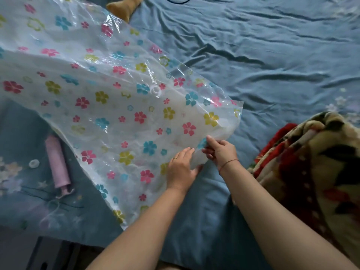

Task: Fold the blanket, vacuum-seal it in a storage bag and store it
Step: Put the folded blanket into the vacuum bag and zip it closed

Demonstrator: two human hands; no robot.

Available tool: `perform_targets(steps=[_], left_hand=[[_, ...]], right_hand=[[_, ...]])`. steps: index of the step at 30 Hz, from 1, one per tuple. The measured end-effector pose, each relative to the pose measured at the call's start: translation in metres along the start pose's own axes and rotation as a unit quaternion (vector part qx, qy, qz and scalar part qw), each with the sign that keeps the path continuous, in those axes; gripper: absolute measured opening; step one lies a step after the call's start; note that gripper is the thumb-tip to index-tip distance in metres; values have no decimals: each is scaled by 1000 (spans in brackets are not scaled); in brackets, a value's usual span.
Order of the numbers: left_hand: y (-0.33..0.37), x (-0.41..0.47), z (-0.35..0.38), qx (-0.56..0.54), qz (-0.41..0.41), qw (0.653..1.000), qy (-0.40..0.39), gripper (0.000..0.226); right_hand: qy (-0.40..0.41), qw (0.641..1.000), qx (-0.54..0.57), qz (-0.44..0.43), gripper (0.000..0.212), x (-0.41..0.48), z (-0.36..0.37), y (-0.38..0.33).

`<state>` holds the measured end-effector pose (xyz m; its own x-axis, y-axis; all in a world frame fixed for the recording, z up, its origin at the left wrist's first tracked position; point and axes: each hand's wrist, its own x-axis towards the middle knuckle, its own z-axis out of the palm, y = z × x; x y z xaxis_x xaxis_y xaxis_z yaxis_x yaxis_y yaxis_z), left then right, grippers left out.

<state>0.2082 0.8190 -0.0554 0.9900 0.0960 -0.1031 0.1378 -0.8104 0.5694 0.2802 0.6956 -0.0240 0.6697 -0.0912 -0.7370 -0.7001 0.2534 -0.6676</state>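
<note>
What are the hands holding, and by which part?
The left hand and right hand both pinch the flower-printed vacuum storage bag along its near edge.

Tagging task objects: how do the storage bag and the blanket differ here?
The storage bag is clear plastic with flowers; the blanket is thick, opaque, cream and red. The storage bag is spread out; the blanket is bundled. The left hand and right hand hold the storage bag's edge; the blanket is untouched. Both lie on the bed sheet.
</note>
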Motion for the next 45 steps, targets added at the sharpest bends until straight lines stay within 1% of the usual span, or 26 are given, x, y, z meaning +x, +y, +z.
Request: perform_targets(steps=[3,4,6,8,9,10,12,13,14,15,16,18,21,23,26,28,30,31,33,34,36,38,39,42,43,45], left_hand=[[11,7,-18,-16,4,997,71,24],[12,10,-25,-23,-2,996,83,19],[14,18,-40,-42,-21,996,76,18],[15,27,-56,-57,-32,996,66,20],[16,32,-65,-60,-30,996,66,22],[17,36,-75,-60,-23,996,70,24],[18,44,-96,-58,3,995,77,25],[20,48,-107,-56,23,995,82,26],[22,52,-121,-50,44,994,90,29],[25,58,-136,-41,62,992,102,32],[27,65,-152,-35,73,990,117,32],[30,83,-193,-20,77,983,163,29],[28,114,-267,13,70,973,218,33],[31,128,-314,11,74,972,221,33],[47,133,-354,-37,118,974,190,33],[63,128,-351,-39,163,971,173,29],[74,123,-332,-16,192,968,159,26],[76,122,-317,-10,192,970,152,29],[77,117,-280,-4,147,983,111,33],[75,110,-258,7,108,991,75,34],[71,86,-207,41,38,998,-16,49],[62,56,-160,38,12,994,-99,69],[58,43,-141,34,6,992,-124,75],[48,10,-107,27,9,988,-153,85],[47,2,-100,32,15,989,-146,87],[47,-7,-91,34,14,993,-111,85]], right_hand=[[-46,998,43,-23,15,-19,-2,-11],[-52,997,48,-27,16,-23,-5,-11],[-23,999,21,-34,18,-25,-14,-6],[60,995,-73,-45,26,-25,-22,3],[94,988,-112,-45,36,-24,-25,9],[107,985,-130,-37,49,-24,-25,14],[95,986,-134,-34,67,-20,-17,19],[85,987,-128,-39,62,-16,-9,17],[77,987,-133,-53,46,-11,-1,12],[79,983,-150,-70,24,-4,6,4],[89,979,-163,-87,16,1,12,-6],[127,965,-204,-106,29,16,13,-27],[177,949,-251,-68,38,32,-4,-52],[171,952,-251,-39,41,35,-20,-62],[182,952,-243,-38,50,38,-35,-67],[144,962,-226,-55,47,32,-35,-63],[95,980,-169,-45,37,19,-29,-48],[73,987,-140,-21,29,9,-27,-38],[33,993,-101,44,21,-6,-20,-6],[2,994,-81,68,23,-15,-17,6],[-40,994,-15,104,37,-25,-6,23],[-48,991,69,99,30,-32,5,24],[-50,989,103,93,34,-31,9,24],[-66,984,150,72,83,-25,17,24],[-71,983,155,65,87,-25,17,22],[-68,983,158,63,74,-33,19,12]])
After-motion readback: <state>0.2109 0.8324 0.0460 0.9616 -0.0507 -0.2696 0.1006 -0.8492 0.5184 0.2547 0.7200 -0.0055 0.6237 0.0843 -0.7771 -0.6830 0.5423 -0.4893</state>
